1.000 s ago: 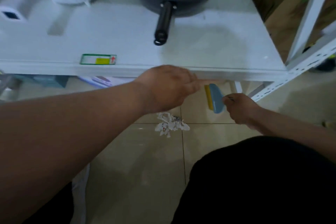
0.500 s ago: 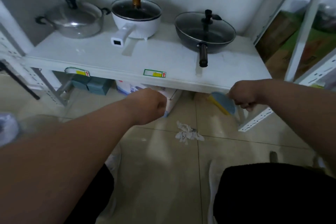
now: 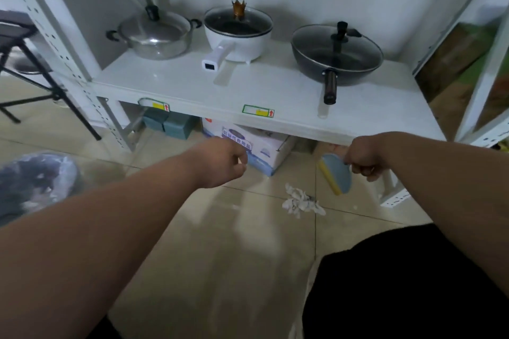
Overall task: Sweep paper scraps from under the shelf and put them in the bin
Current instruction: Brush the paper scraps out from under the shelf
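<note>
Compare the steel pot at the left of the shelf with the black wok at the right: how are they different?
The steel pot is shiny silver; the black wok is dark. The steel pot has two small side handles; the black wok has one long handle pointing toward the shelf's front edge. The pot's lid looks like metal; the wok's is see-through. Both stand upright on the shelf with lids on.

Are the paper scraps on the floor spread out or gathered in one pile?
Gathered: the paper scraps lie in one small heap on the floor tiles.
</note>
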